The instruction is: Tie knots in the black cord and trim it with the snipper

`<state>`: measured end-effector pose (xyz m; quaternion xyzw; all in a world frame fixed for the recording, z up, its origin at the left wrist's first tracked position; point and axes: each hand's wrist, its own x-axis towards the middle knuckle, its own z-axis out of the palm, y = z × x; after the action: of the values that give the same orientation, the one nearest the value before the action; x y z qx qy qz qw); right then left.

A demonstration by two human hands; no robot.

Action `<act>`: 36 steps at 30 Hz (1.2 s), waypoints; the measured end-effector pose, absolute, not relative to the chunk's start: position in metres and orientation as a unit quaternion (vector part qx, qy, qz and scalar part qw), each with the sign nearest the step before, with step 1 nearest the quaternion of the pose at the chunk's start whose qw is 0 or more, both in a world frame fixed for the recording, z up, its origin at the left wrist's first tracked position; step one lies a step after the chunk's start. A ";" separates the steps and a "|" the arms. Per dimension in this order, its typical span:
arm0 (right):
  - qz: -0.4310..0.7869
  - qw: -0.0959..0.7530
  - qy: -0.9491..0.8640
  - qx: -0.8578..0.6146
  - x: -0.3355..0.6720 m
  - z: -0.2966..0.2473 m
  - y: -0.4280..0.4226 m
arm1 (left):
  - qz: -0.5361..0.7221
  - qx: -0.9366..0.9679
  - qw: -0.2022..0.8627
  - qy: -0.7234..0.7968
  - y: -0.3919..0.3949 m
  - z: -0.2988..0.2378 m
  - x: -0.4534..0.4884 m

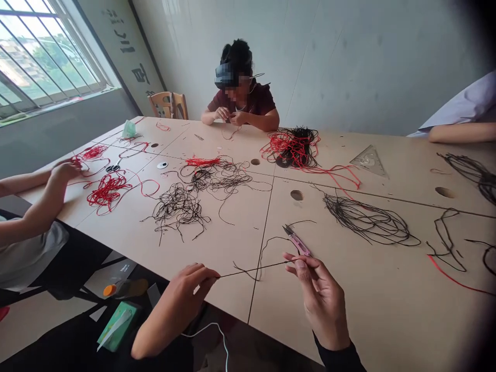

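A thin black cord [253, 269] is stretched between my two hands over the table's near edge. My left hand [194, 287] pinches one end between thumb and fingertips. On the other side, my right hand [320, 294] grips the cord between thumb and forefinger, palm partly turned up. Just beyond my right fingers lie pink-handled thread snips [296, 240], blades pointing away to the left. Loose ends of cord curve over the tabletop behind the stretched length. A bundle of black cords [368, 219] rests to the right of the snips.
Tangled black cords [182, 206] and red cords [108, 191] lie to the left. A red and black heap [296, 147] sits near the co-worker opposite [240, 98]. A clear set square [370, 160] lies farther right. Below the table are a green tissue pack [118, 325] and an orange-capped bottle [126, 289].
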<state>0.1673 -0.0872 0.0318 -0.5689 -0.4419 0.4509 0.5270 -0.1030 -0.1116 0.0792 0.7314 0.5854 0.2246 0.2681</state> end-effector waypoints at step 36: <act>0.453 0.675 -0.233 -0.534 0.242 0.044 -0.049 | 0.475 0.384 0.319 0.725 -0.047 0.055 -0.162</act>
<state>0.2423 -0.0489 0.0440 -0.5338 -0.2328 0.4530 0.6750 -0.1623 -0.0471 0.0554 0.3837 0.7250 0.4747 0.3191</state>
